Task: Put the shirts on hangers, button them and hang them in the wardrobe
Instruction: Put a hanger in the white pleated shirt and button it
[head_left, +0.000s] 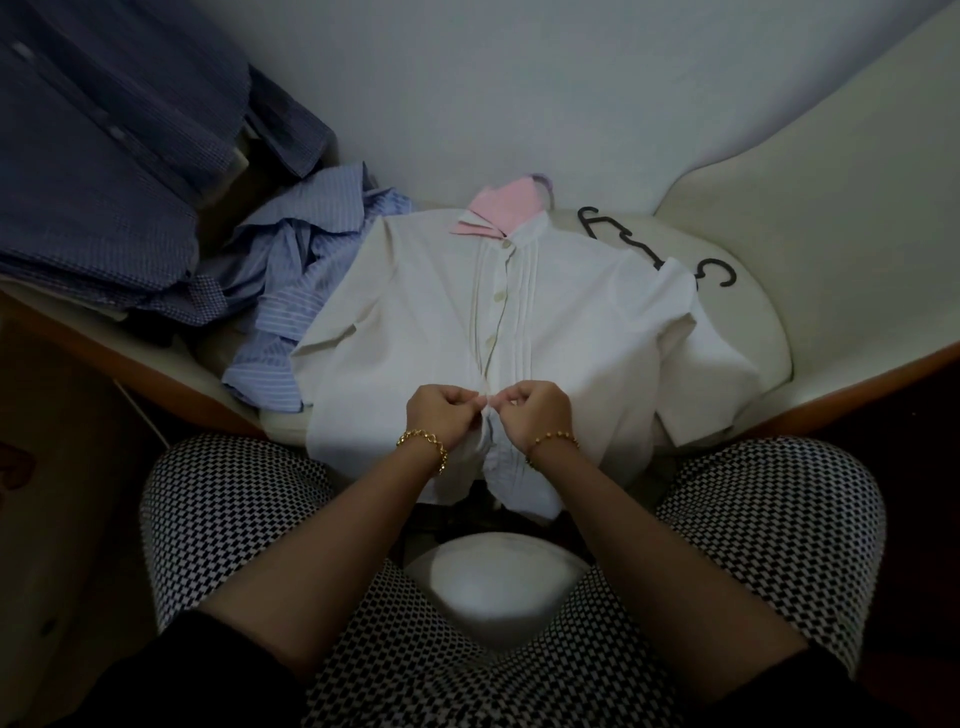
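"While the white shirt (415, 322) lay front-up on the pale bed (758, 280), collar away from the person, what were the hands doing?"

"The left hand (441, 415) and the right hand (537, 413) met at the placket, low on the front. Each pinched one edge of cloth, probably to work a button through its hole. Buttons above looked fastened; below the hands the front gaped open."

"Why flat?"

"Likely so both edges lined up and neither hand had to carry weight."

"Was it on a hanger?"

"I could not tell. Black hangers (718, 261) lay by the shirt's shoulder on the person's right, within reach. A pink collar (506, 208) showed beneath its neck. Striped blue shirts (291, 291) sat heaped on the person's left, seemingly waiting their turn."
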